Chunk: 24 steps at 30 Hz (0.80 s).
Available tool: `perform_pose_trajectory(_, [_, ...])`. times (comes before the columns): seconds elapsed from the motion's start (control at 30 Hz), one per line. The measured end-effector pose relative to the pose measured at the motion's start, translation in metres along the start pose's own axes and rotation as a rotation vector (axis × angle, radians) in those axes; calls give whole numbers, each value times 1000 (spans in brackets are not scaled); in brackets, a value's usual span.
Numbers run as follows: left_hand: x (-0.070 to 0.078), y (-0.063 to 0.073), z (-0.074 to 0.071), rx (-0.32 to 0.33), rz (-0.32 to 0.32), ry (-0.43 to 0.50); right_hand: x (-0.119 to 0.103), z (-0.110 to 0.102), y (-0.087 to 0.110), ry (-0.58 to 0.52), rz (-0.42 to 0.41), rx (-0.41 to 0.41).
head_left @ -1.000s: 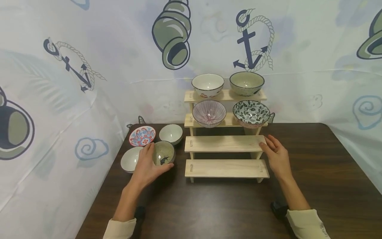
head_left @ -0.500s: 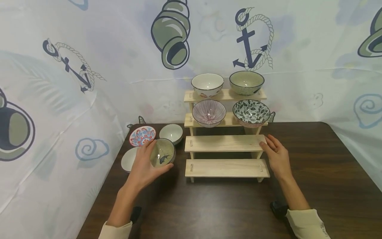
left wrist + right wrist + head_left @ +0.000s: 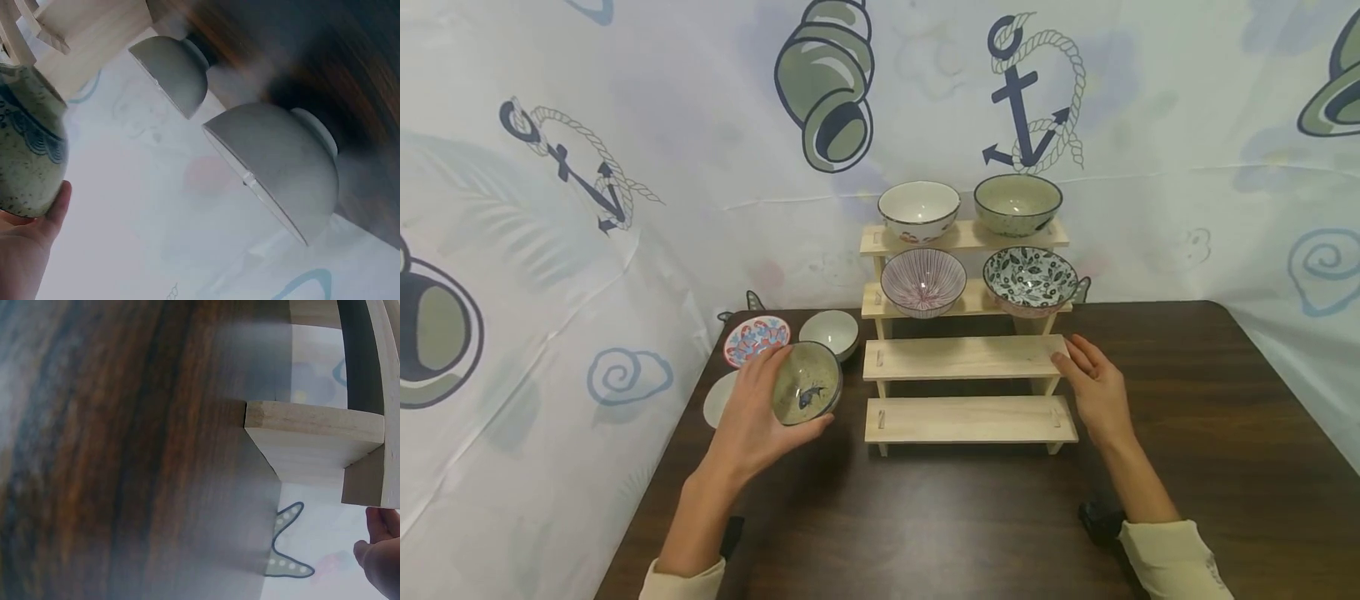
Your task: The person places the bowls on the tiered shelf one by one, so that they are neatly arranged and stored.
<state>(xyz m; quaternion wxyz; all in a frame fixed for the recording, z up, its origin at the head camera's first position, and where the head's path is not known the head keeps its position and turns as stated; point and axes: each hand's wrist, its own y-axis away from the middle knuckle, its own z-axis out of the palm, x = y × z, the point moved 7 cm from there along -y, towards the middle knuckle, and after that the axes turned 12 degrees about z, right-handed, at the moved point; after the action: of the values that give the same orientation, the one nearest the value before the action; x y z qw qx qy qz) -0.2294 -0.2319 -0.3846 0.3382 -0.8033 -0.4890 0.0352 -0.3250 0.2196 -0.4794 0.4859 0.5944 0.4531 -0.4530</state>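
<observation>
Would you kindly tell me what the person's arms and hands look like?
The left hand and right hand wear no gloves. The left sleeve and right sleeve are pale cream, with a black object showing beside each.

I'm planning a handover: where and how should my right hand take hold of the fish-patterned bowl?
Probably pinch the right rim of the fish-patterned bowl, coming from the right: the left hand grips its left and near sides, leaving that tilted right rim uncovered.

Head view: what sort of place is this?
Probably a staged indoor nook: anchor-printed sheeting hangs behind and left of a dark table, which bears a stepped rack with four bowls.
</observation>
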Motion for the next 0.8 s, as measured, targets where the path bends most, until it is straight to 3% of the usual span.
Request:
perform_pose_trajectory(0.27, [11,-2,-9,12,87,1,0,0,-1,-18,4,-7])
perform_pose_trajectory(0.6, [18,-5,-13,3,96,26,2,0,-1,-21,9,-15])
perform_pose_trajectory(0.8, [20,-6,-16,4,76,61,3,-1,1,45,4,-28])
